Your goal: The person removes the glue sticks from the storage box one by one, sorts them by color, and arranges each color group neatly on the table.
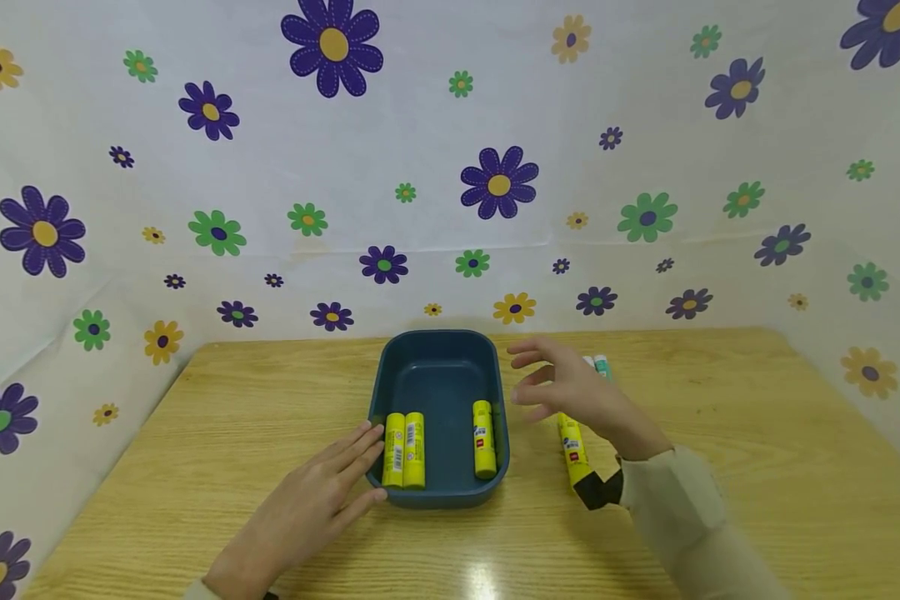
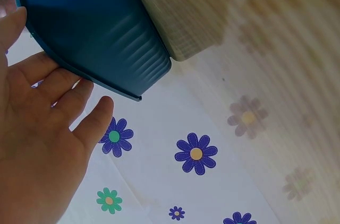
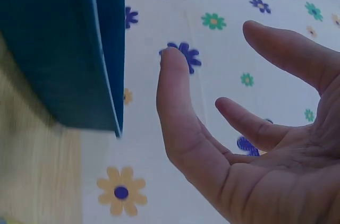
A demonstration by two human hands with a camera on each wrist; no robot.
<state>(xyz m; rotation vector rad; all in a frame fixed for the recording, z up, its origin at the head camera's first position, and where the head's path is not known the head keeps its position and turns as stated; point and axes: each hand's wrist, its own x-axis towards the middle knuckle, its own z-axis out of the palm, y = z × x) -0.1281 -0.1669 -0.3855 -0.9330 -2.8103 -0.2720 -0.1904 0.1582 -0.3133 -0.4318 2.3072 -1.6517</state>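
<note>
Rests the left hand [image 1: 315,492] with extended fingers against the left rim of a dark blue bin [image 1: 444,458], gripping nothing. Hovers with the right hand [image 1: 573,387] just beside the opposite rim – fingers spread and loosely bent, empty. Inside the bin, two yellow glue sticks [image 1: 415,450] side by side at the left wall, barcodes showing, and another glue stick [image 1: 483,439] near the right wall – label in red, white and blue. Partly beneath the right hand, a fourth glue stick [image 1: 573,443] on the wooden table [image 1: 292,383]. In the right wrist view, a clear gap between fingers and bin; in the head view alone, the bin's contents
</note>
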